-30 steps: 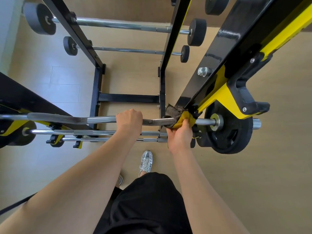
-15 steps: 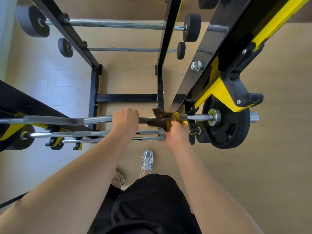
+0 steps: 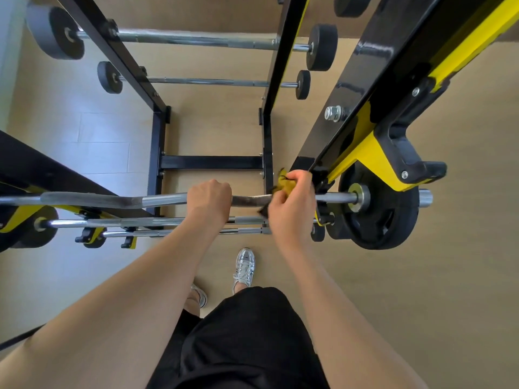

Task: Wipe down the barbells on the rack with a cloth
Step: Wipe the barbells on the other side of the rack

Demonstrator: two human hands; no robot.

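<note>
Head view: the curl barbell (image 3: 118, 201) lies across the near end of the rack (image 3: 362, 96), seated in the yellow cradles of its two near uprights. Its black weight plate (image 3: 377, 220) hangs just outside the right upright. The left hand (image 3: 209, 200) is clamped over the shaft near the middle, fingers wrapped round it from above. The right hand (image 3: 292, 210) is closed on the cloth (image 3: 285, 187), a yellow rag with dark patches, bunched against the shaft just inside the right upright.

The bar looks like rigid steel and, with plates on, heavy, so it is better wiped where it rests than lifted. Its bright sections are smooth and probably slippery, while the duller section between the hands looks knurled and should give a surer hold. A round shaft in open cradles may roll under a sideways rub, so a steadying grip near the middle, where the left hand sits, seems sensible. The cloth is soft and light. It should fold round the shaft and slide along, though it may snag at the cradle.

Two more barbells (image 3: 140, 222) rest lower on the near side, and two others (image 3: 196, 42) sit on the far uprights, above the wooden floor (image 3: 455, 276).
</note>
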